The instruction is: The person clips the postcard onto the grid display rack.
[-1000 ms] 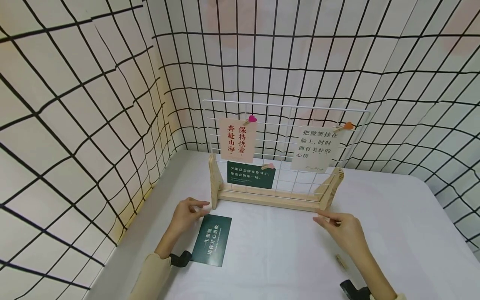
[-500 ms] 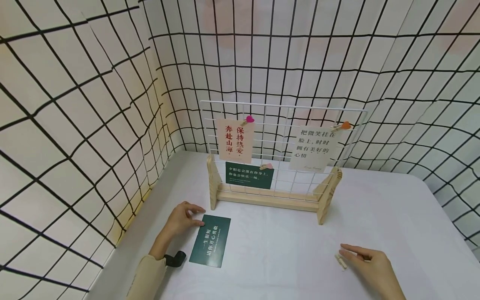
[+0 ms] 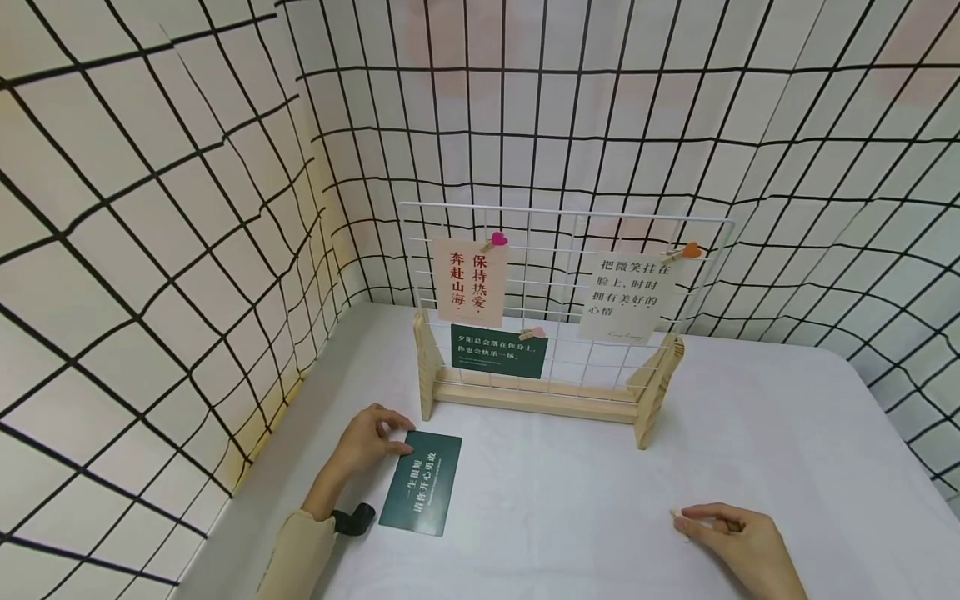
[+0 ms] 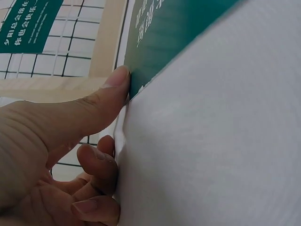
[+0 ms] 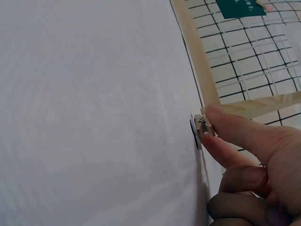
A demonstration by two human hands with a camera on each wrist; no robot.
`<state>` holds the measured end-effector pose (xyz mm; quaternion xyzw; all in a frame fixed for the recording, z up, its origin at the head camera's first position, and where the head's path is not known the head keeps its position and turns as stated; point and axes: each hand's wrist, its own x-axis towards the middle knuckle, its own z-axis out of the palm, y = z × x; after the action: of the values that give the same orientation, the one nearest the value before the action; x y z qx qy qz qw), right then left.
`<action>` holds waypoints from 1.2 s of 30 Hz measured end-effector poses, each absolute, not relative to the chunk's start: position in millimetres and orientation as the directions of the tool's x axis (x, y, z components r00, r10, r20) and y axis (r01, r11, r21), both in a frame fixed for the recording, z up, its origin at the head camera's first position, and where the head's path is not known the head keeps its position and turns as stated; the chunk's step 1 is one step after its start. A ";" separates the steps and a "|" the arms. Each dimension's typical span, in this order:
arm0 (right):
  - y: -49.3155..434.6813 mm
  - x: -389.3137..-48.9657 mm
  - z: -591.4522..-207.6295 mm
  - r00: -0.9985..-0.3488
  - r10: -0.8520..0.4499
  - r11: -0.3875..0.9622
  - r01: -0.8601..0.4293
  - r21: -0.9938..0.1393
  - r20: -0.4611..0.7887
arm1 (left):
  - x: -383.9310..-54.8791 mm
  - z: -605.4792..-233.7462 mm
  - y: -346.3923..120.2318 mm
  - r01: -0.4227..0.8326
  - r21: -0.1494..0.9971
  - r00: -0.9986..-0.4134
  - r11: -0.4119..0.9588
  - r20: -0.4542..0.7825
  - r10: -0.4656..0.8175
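Note:
My left hand (image 3: pixel 367 437) rests at the upper left corner of a dark green card (image 3: pixel 422 483) with white writing, which lies on the white table. Its thumb (image 4: pixel 120 77) touches the card's edge in the left wrist view, and the other fingers bend loosely below, apart from the thumb. On the right, my right hand (image 3: pixel 738 537) pinches a small wooden clothespin (image 5: pixel 204 126) between thumb and index finger, low at the tabletop. The spring of the clothespin shows in the right wrist view; in the head view the fingers cover most of it.
A white wire grid stand with a wooden base (image 3: pixel 536 402) stands ahead. Clipped on it are a pink card (image 3: pixel 470 283), a smaller green card (image 3: pixel 498 352) and a white card (image 3: pixel 626 296). Black-lined grid cloth (image 3: pixel 562 108) surrounds the white table (image 3: pixel 555 517).
My right hand has left the stand's right foot, come down toward the front right and taken hold of the clothespin. My left hand has shifted from the stand's left foot to the green card's corner.

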<state>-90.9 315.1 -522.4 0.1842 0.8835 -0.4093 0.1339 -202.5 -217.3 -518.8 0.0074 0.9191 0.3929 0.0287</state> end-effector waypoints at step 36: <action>275.2 -129.5 -521.5 -0.996 0.003 0.681 0.071 -0.729 -0.095 | -213.9 -504.5 -170.4 0.102 0.816 -0.986 0.569 0.007 0.166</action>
<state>-129.5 275.2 -521.5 0.0203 0.9157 -0.3991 0.0428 -213.9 -170.4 -504.5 0.0756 0.8850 0.4581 0.0352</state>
